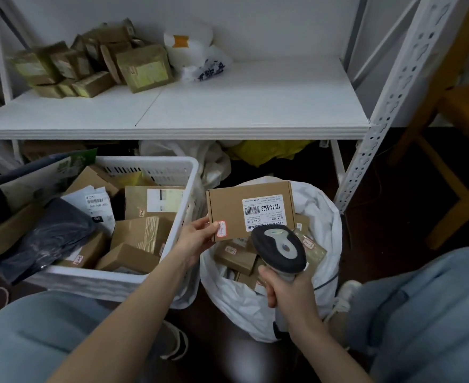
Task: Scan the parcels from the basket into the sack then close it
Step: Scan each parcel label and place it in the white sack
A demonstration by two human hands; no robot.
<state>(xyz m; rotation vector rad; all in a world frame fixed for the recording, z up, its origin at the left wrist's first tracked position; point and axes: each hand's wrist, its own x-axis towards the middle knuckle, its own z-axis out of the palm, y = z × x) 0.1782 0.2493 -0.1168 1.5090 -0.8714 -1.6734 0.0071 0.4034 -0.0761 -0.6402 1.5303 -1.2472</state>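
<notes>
As we look down, our right hand [280, 288] is nearest, fingers wrapped round the grip of the scanner [279, 248]. Scanner head points up toward the label [265, 210] on the cardboard box [238, 208]. Our left hand [200, 236] pinches that box at its near-left corner, thumb on top beside a small red-edged sticker [221, 228]. Box is label-up, over the mouth of the white sack [321, 217]. Sack stands open on the floor, with several brown parcels [234, 257] inside. Just left of it is the white slotted basket [156, 167]; can't tell if they touch. Basket is piled with brown boxes [142, 233], a dark poly bag [48, 236] at its left edge and a white barcoded mailer [95, 203] behind that. Beyond both is a white metal shelf [227, 106], with a heap of taped parcels [95, 64] at its far-left corner and a white bag [194, 51] beside them at the back edge. Wooden chair [462, 134] stands right of the shelf post.
</notes>
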